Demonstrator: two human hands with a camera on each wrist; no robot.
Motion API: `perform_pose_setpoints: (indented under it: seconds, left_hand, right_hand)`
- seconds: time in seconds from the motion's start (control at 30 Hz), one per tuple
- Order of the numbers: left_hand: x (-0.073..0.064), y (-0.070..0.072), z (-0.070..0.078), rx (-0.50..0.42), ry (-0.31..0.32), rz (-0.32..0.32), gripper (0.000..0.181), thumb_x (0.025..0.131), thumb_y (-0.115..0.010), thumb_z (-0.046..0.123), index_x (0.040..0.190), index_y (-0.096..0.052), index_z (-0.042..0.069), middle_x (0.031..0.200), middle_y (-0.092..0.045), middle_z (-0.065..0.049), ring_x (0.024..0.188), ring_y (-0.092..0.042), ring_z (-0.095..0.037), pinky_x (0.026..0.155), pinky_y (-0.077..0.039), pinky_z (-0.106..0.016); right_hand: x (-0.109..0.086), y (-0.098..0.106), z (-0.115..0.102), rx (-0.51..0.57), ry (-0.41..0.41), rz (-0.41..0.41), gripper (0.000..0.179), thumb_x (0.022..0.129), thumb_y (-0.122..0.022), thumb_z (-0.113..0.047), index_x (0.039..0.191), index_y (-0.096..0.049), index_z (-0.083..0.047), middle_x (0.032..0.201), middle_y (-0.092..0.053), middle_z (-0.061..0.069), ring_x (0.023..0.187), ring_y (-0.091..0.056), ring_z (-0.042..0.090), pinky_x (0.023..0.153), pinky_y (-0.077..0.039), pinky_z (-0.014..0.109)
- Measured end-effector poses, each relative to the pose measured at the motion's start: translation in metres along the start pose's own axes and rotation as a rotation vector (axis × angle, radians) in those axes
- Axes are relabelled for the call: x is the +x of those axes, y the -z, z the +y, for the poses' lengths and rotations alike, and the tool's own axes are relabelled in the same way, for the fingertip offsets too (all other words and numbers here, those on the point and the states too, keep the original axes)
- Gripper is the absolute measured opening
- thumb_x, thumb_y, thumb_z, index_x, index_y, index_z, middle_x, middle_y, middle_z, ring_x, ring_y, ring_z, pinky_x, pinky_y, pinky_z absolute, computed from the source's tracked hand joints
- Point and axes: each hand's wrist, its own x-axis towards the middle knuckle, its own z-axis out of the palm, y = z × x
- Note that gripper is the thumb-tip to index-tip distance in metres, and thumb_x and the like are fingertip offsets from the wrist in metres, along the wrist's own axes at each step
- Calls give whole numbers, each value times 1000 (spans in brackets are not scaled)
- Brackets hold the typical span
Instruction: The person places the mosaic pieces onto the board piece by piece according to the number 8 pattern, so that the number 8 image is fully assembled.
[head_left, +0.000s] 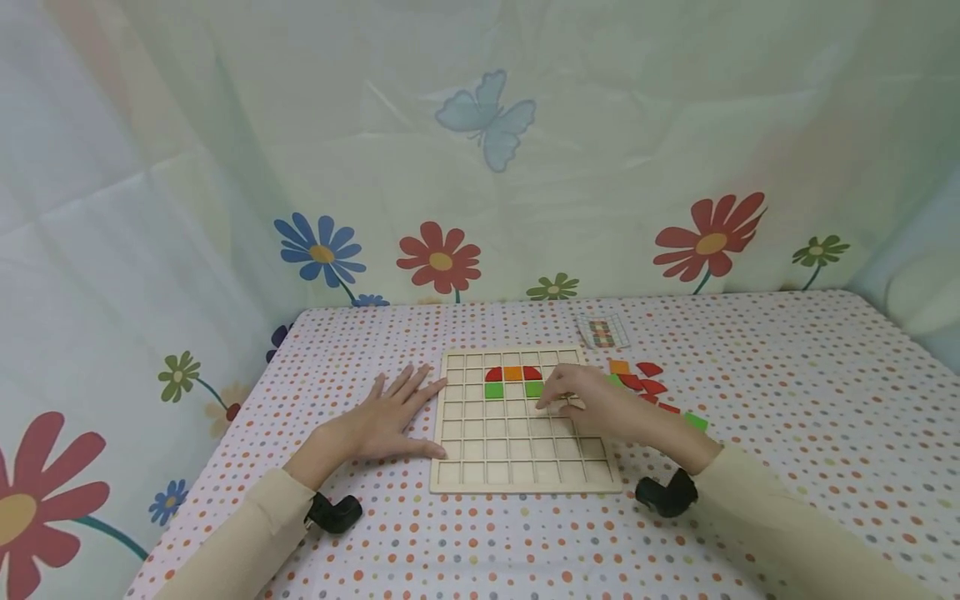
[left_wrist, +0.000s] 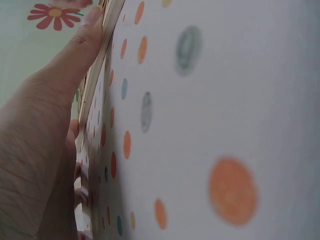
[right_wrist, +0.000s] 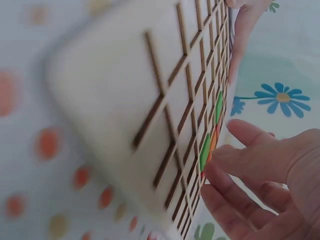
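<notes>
A wooden grid board [head_left: 495, 490] lies flat on the table. Near its top, an orange square tile [head_left: 512, 373] sits between two red quarter-round tiles, with a green tile [head_left: 494, 390] and another green tile [head_left: 533, 389] in the row below. My left hand [head_left: 386, 423] rests with fingers spread along the board's left edge, thumb and fingertips touching the frame. Over the board's right side, my right hand [head_left: 592, 402] hovers with loosely bent fingers beside the right green tile. In the right wrist view, nothing shows between those fingertips [right_wrist: 215, 155].
Loose red tiles [head_left: 651, 387], an orange tile [head_left: 618, 367] and a green tile [head_left: 696, 422] lie right of the board. A small printed pattern card [head_left: 603, 332] is behind its upper right corner. A flowered curtain [head_left: 600, 167] hangs behind the dotted tablecloth [head_left: 787, 400].
</notes>
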Motion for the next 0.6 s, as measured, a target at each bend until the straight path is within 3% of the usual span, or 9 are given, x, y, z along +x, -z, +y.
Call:
perform_pose_setpoints:
  seconds: [0.17, 0.33, 0.6]
  left_hand:
    - [0, 2, 2, -4, -1, -6, 107, 89, -57, 82, 170, -13, 28, 176, -1, -9, 161, 1, -35, 125, 0, -67]
    - [-1, 2, 1, -1, 9, -7, 108, 88, -56, 83, 170, -14, 28, 176, -1, -9, 161, 1, -35, 125, 0, -66]
    - [0, 2, 2, -4, 10, -14, 108, 88, -57, 82, 170, -13, 27, 176, -1, -9, 161, 2, -35, 124, 2, -67]
  right_hand:
    - [-40, 12, 9, -21, -46, 31, 23, 88, -80, 3, 101, -81, -16, 106, -67, -4, 95, -63, 18, 76, -55, 33]
    - [-72, 17, 24, -109, -152, 70, 27, 83, -86, 1, 101, -80, -19, 108, -67, -2, 98, -63, 20, 77, -55, 36]
    - [-106, 19, 45, -125, -245, 137, 33, 79, -86, 7, 101, -79, -17, 111, -67, 5, 104, -65, 33, 83, -58, 51]
